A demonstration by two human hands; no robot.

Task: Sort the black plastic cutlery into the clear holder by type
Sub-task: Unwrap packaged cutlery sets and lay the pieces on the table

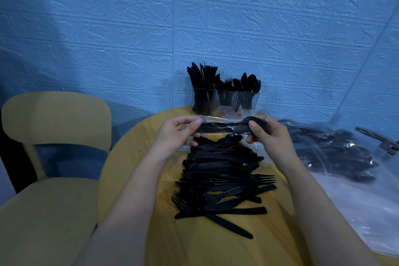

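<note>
A clear plastic sleeve holding a set of black plastic cutlery (226, 128) is held level above the round yellow wooden table (138, 147), stretched between both hands; the left hand (179, 134) pinches the sleeve's open-looking end between thumb and curled fingers, and the right hand (266, 134) is clamped round the other end, where a spoon bowl shows through the film; the hands are kept well apart, one at each end. Just below them a loose heap of unwrapped black plastic forks, knives and spoons (222, 181) is spread towards six o'clock, and at twelve o'clock, against the blue embossed wall (129, 28), the clear three-compartment holder (224, 100) stands already well stocked, with knives in its left section, forks in the middle and spoons on the right. At three o'clock a pile of wrapped cutlery packets (332, 151) waits on a sheet of clear plastic (367, 211); at nine o'clock a yellow wooden chair (54, 127) is drawn up. The step in hand is judged to be the unwrapping of this set; it would be done best if the film were gripped alone at the left end and drawn off while the cutlery is pinched firmly through the wrap at the right, so that no piece is bent or dropped; the pieces should then be freed over the heap, not over the table edge.
</note>
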